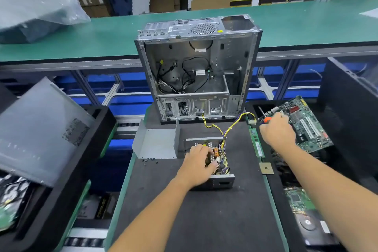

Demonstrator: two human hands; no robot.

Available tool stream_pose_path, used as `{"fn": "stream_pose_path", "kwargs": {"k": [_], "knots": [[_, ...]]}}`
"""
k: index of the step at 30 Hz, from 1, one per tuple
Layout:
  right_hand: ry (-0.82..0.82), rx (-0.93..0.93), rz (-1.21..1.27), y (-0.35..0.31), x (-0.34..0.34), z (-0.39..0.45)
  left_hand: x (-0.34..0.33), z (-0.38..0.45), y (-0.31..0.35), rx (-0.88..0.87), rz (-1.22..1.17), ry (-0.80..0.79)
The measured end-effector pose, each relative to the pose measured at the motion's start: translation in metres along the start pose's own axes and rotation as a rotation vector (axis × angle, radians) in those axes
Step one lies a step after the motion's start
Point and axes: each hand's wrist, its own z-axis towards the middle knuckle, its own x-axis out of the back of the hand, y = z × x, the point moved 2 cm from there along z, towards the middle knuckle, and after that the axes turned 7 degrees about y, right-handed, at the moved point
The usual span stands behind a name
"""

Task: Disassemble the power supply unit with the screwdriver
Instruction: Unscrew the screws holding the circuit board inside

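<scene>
The opened power supply unit (pixel 223 180) sits on the black mat, its circuit board and yellow-purple wires exposed. My left hand (pixel 197 166) lies on top of the board, fingers curled over the components. The unit's grey metal cover (pixel 155 143) stands detached just to its left, with several small screws (pixel 149 160) in front of it. My right hand (pixel 278 131) is off to the right over the bin edge and grips the screwdriver (pixel 264 117), whose orange-black handle and dark shaft point up and left.
An empty computer case (pixel 196 67) stands behind the unit. A RAM stick (pixel 257 143) and a CPU chip (pixel 266 168) lie on the mat's right edge. A motherboard (pixel 306 125) fills the right bin. A grey side panel (pixel 41 129) rests in the left bin.
</scene>
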Motion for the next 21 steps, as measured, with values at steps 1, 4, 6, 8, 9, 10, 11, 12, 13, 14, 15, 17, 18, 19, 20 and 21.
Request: {"fn": "stream_pose_path", "kwargs": {"k": [1, 4, 6, 8, 9, 10, 11, 12, 13, 14, 15, 17, 18, 19, 20, 21], "knots": [[0.029, 0.049, 0.041, -0.011, 0.010, 0.001, 0.002, -0.001, 0.001, 0.034, -0.074, 0.034], [0.087, 0.165, 0.130, -0.047, 0.038, 0.000, 0.016, -0.003, -0.003, 0.244, -0.327, 0.295], [0.064, 0.200, 0.089, -0.064, 0.052, -0.002, 0.027, -0.007, -0.014, 0.434, -0.433, 0.424], [0.030, 0.213, 0.015, -0.074, 0.065, -0.006, 0.036, -0.013, -0.030, 0.574, -0.439, 0.461], [0.017, 0.219, -0.027, -0.078, 0.071, -0.009, 0.040, -0.016, -0.037, 0.612, -0.426, 0.460], [-0.009, 0.238, -0.085, -0.084, 0.077, -0.012, 0.043, -0.018, -0.044, 0.633, -0.417, 0.450], [-0.061, 0.264, -0.154, -0.090, 0.082, -0.017, 0.046, -0.019, -0.048, 0.644, -0.404, 0.419], [-0.135, 0.291, -0.208, -0.098, 0.087, -0.021, 0.047, -0.019, -0.052, 0.640, -0.372, 0.374], [-0.220, 0.320, -0.239, -0.108, 0.093, -0.025, 0.048, -0.017, -0.053, 0.627, -0.329, 0.315], [-0.312, 0.344, -0.240, -0.118, 0.098, -0.030, 0.048, -0.015, -0.053, 0.604, -0.280, 0.249], [-0.401, 0.363, -0.209, -0.129, 0.102, -0.036, 0.046, -0.013, -0.052, 0.581, -0.242, 0.182], [-0.520, 0.428, -0.108, -0.151, 0.104, -0.047, 0.042, -0.010, -0.049, 0.551, -0.204, 0.075], [-0.540, 0.479, -0.076, -0.162, 0.103, -0.052, 0.039, -0.009, -0.049, 0.551, -0.205, 0.044], [-0.542, 0.531, -0.059, -0.171, 0.099, -0.056, 0.036, -0.009, -0.051, 0.566, -0.225, 0.023], [-0.534, 0.566, -0.049, -0.180, 0.094, -0.059, 0.032, -0.010, -0.053, 0.590, -0.260, 0.008], [-0.527, 0.584, -0.044, -0.186, 0.088, -0.062, 0.029, -0.011, -0.056, 0.613, -0.300, -0.003]]}}
